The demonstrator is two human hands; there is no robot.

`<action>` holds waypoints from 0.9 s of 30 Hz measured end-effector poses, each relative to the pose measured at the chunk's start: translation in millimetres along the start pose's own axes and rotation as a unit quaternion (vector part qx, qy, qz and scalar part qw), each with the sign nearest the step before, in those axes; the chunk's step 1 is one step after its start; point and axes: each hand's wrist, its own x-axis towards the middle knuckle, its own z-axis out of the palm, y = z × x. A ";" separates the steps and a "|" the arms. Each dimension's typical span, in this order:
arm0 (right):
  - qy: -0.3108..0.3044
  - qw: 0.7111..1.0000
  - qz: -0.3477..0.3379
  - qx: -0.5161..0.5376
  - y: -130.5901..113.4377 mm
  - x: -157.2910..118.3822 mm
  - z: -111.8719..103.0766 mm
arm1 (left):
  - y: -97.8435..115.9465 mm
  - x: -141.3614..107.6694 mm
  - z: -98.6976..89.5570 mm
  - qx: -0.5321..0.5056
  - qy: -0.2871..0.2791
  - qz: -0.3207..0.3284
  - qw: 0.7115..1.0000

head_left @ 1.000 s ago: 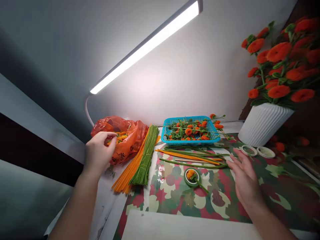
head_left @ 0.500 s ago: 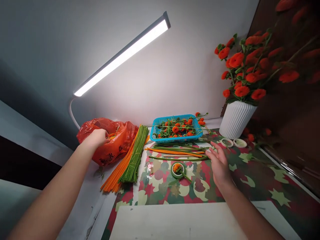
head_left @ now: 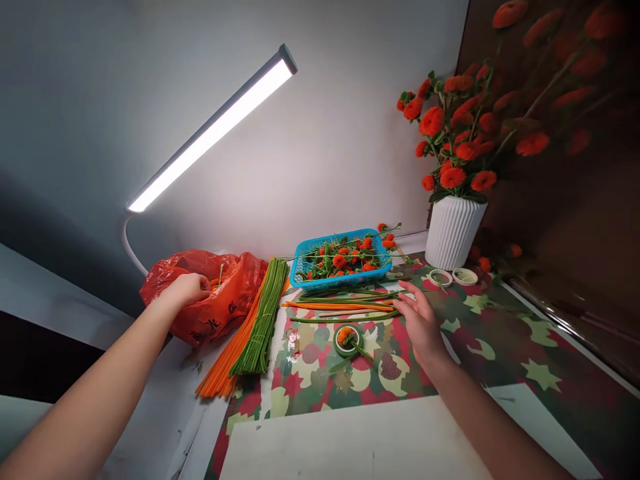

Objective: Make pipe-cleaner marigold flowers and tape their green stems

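Observation:
My left hand [head_left: 186, 291] is at the mouth of a crumpled red plastic bag [head_left: 240, 283], its fingers curled together. What they hold, if anything, is hidden; orange bits with a thin stem show beside the fingertips. My right hand [head_left: 419, 321] hovers at the right ends of several loose pipe cleaners [head_left: 345, 307], green, orange and a pinkish one, with its fingers apart and nothing visible in them. Between the hands, a small round container [head_left: 354, 348] carries an orange fuzzy flower [head_left: 345, 335] with a green stem.
Green [head_left: 261, 320] and orange pipe-cleaner bundles [head_left: 217, 373] lie beside the bag. Behind stands a blue basket [head_left: 340, 285] of fuzzy flowers. A white vase [head_left: 453, 233] holds red-orange flowers, near two tape rolls [head_left: 465, 276]. A lamp [head_left: 215, 130] shines above; a pale board [head_left: 330, 443] lies in front.
The view has shifted, so most of the scene sits further left. My left hand has drawn slightly up out of the bag, showing more of its curled fingers. My right hand stays by the pipe cleaners.

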 end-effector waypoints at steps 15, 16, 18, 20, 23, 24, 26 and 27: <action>0.003 1.000 0.006 -0.028 7.1 3.7 1.2 | 62.3 -89.4 8.5 -0.137 0.307 0.210 0.918; -0.011 0.999 -0.012 -0.048 6.9 2.6 1.6 | 75.9 -100.2 21.2 -0.133 0.286 0.299 0.900; -0.049 0.991 -0.072 -0.102 4.2 -2.2 2.4 | 104.9 -119.1 50.4 -0.115 0.221 0.418 0.873; -0.115 0.965 -0.144 -0.186 -1.0 -10.1 3.5 | 132.9 -133.2 79.0 -0.105 0.177 0.479 0.854; -0.256 0.863 -0.247 -0.358 -7.9 -23.6 5.5 | 164.0 -143.8 109.9 -0.105 0.141 0.503 0.846; -0.283 0.828 -0.268 -0.403 -8.8 -26.9 6.0 | 170.3 -144.9 116.3 -0.111 0.140 0.502 0.846; -0.306 0.786 -0.289 -0.452 -8.7 -29.4 6.4 | 177.4 -144.5 125.0 -0.128 0.139 0.496 0.848; -0.306 0.782 -0.291 -0.459 -8.3 -28.5 5.9 | 178.9 -143.4 128.0 -0.136 0.138 0.492 0.848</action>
